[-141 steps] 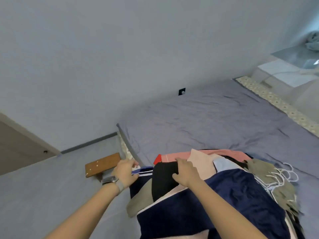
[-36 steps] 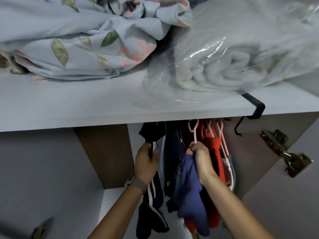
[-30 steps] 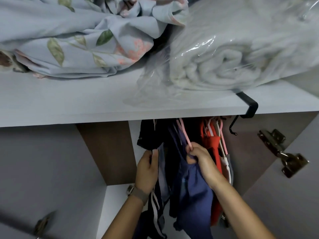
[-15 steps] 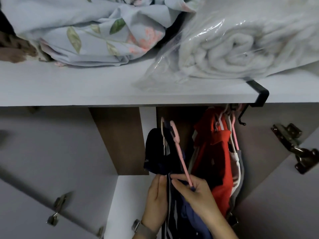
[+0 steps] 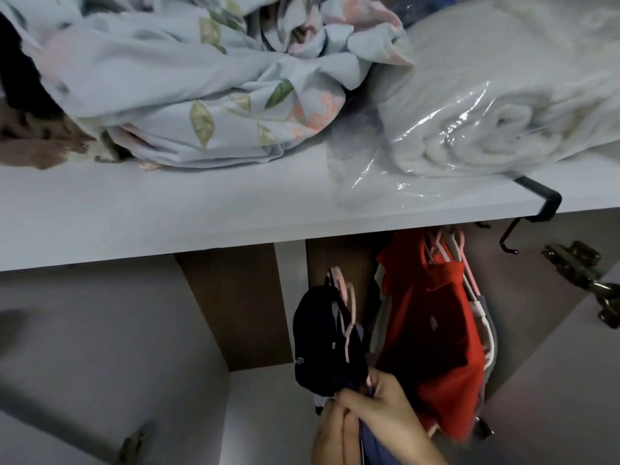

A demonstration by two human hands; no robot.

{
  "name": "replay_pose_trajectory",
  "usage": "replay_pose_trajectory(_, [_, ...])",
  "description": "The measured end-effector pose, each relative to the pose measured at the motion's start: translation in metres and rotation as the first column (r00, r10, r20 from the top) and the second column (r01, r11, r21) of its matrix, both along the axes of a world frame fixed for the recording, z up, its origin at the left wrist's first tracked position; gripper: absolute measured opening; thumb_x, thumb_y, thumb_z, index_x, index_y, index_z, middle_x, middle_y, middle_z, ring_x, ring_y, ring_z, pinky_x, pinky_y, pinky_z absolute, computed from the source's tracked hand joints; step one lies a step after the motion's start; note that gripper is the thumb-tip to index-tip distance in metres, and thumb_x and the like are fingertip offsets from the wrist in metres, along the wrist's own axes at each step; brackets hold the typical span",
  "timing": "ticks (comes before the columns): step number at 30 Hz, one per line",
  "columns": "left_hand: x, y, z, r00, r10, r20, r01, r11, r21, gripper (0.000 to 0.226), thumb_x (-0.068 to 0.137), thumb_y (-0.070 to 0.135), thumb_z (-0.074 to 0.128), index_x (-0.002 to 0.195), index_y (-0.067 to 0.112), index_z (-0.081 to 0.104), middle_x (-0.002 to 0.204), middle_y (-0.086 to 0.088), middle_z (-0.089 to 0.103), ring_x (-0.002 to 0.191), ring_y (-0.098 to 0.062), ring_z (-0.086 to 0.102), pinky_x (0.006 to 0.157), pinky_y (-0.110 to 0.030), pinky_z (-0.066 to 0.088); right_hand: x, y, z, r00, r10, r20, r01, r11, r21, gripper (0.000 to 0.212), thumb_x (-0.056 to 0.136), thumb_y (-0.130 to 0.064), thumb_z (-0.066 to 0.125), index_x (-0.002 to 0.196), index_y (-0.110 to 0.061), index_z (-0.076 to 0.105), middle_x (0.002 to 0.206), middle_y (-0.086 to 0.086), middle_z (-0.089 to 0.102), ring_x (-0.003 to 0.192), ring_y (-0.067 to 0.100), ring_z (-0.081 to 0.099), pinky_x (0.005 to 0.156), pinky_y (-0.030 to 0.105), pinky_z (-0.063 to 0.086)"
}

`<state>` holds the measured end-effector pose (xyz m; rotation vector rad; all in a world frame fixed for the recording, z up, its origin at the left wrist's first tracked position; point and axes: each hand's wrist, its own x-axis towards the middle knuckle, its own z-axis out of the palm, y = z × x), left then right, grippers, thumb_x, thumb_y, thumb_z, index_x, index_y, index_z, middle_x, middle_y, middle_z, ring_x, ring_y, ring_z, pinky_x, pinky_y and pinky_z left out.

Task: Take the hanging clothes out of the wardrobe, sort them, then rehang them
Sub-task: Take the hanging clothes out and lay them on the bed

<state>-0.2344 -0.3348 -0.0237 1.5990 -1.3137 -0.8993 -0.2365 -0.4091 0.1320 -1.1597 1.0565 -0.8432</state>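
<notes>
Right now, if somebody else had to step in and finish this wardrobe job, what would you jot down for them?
Right hand: pinching the pink hanger low down, together with the dark navy garment and a blue garment.
Left hand: pressed against the same bundle; its grip is hidden.
That bundle looks lifted off the rail and held low in front of the wardrobe.
Hanging inside: the red garment with pale ones behind it on pink and white hangers.
Left to do: take those out, sort, rehang.
Bedding on the shelf is not part of the job.
</notes>
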Motion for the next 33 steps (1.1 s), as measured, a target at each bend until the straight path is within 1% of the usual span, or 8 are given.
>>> replay_pose_trajectory(4, [0.108, 0.065, 0.005, 0.979, -0.012, -0.204, -0.021, 0.987, -0.159, 0.024, 0.078, 0.07, 0.044, 0.077, 0.048, 0.054, 0.076, 0.021, 0.057, 0.073, 0.006, 0.055, 0.07, -0.011, 0.042, 0.004, 0.008, 0.006, 0.997, -0.064, -0.051, 0.057, 0.991, -0.124, 0.009, 0.055, -0.011, 0.065, 0.058, -0.006, 0.06, 0.056, 0.007, 0.052, 0.059, 0.015, 0.046, 0.061, 0.029, 0.033])
replay_pose_trajectory(7, [0.107, -0.005, 0.108, 0.991, 0.054, 0.12, -0.032, 0.983, -0.18, 0.022, 0.089, 0.047, 0.045, 0.069, 0.042, 0.052, 0.063, 0.016, 0.055, 0.057, 0.001, 0.05, 0.063, -0.022, 0.039, -0.009, 0.009, 0.02, 0.997, -0.048, -0.064, 0.034, 0.979, -0.2, 0.02, 0.062, 0.001, 0.066, 0.05, -0.014, 0.06, 0.047, -0.008, 0.045, 0.049, 0.002, 0.039, 0.052, 0.018, 0.033])
replay_pose_trajectory(8, [0.125, -0.008, 0.122, 0.991, 0.116, 0.061, -0.101, 0.973, -0.207, 0.022, 0.083, 0.054, 0.044, 0.069, 0.039, 0.052, 0.066, 0.013, 0.054, 0.06, -0.002, 0.05, 0.062, -0.02, 0.039, -0.015, 0.01, 0.022, 0.996, -0.042, -0.075, 0.025, 0.975, -0.219, 0.027, 0.063, 0.005, 0.065, 0.047, -0.015, 0.055, 0.046, -0.009, 0.04, 0.048, 0.003, 0.035, 0.05, 0.019, 0.03])
replay_pose_trajectory(11, [0.137, -0.033, 0.179, 0.996, 0.011, -0.087, -0.04, 0.937, -0.346, 0.022, 0.076, 0.057, 0.05, 0.088, 0.039, 0.054, 0.089, 0.013, 0.053, 0.084, -0.003, 0.054, 0.072, -0.009, 0.039, -0.029, 0.015, 0.024, 0.99, -0.017, -0.142, -0.021, 0.966, -0.259, 0.025, 0.057, -0.007, 0.064, 0.053, -0.015, 0.04, 0.054, 0.003, 0.03, 0.056, 0.014, 0.026, 0.054, 0.033, 0.021])
replay_pose_trajectory(16, [0.119, -0.058, 0.217, 0.931, -0.247, 0.268, 0.335, 0.87, -0.362, 0.04, 0.081, 0.054, 0.05, 0.113, 0.03, 0.053, 0.118, 0.017, 0.05, 0.12, 0.001, 0.04, 0.101, -0.014, 0.031, -0.038, 0.026, 0.025, 0.984, 0.045, -0.17, -0.09, 0.959, -0.268, 0.025, 0.055, -0.011, 0.062, 0.056, -0.01, 0.037, 0.055, 0.006, 0.03, 0.056, 0.016, 0.026, 0.052, 0.031, 0.024])
replay_pose_trajectory(22, [0.088, -0.052, 0.226, 0.844, -0.479, -0.241, 0.403, 0.863, -0.305, 0.005, 0.088, 0.017, 0.06, 0.092, 0.015, 0.058, 0.112, 0.006, 0.066, 0.109, -0.008, 0.06, 0.097, -0.024, 0.045, -0.069, 0.046, 0.032, 0.984, 0.103, -0.147, -0.131, 0.973, -0.19, 0.021, 0.059, 0.007, 0.057, 0.057, -0.001, 0.038, 0.056, 0.009, 0.031, 0.054, 0.015, 0.031, 0.051, 0.027, 0.029])
replay_pose_trajectory(28, [0.049, -0.025, 0.226, 0.83, -0.483, -0.281, 0.361, 0.847, -0.39, 0.024, 0.079, 0.016, 0.061, 0.085, 0.039, 0.067, 0.091, 0.018, 0.066, 0.093, -0.007, 0.062, 0.084, -0.016, 0.046, -0.113, 0.081, 0.04, 0.922, 0.078, -0.379, -0.146, 0.977, -0.153, 0.026, 0.078, -0.025, 0.071, 0.072, -0.004, 0.056, 0.063, 0.008, 0.051, 0.061, 0.016, 0.046, 0.06, 0.034, 0.042])
replay_pose_trajectory(33, [0.037, -0.002, 0.217, 0.785, -0.569, -0.247, 0.473, 0.806, -0.355, 0.029, 0.081, 0.015, 0.057, 0.089, 0.04, 0.069, 0.099, 0.013, 0.069, 0.099, -0.008, 0.063, 0.089, -0.023, 0.048, -0.109, 0.134, 0.037, 0.855, -0.251, -0.454, 0.128, 0.95, -0.285, 0.049, 0.092, -0.036, 0.055, 0.053, -0.014, 0.035, 0.046, -0.009, 0.025, 0.045, 0.006, 0.022, 0.048, 0.017, 0.023])
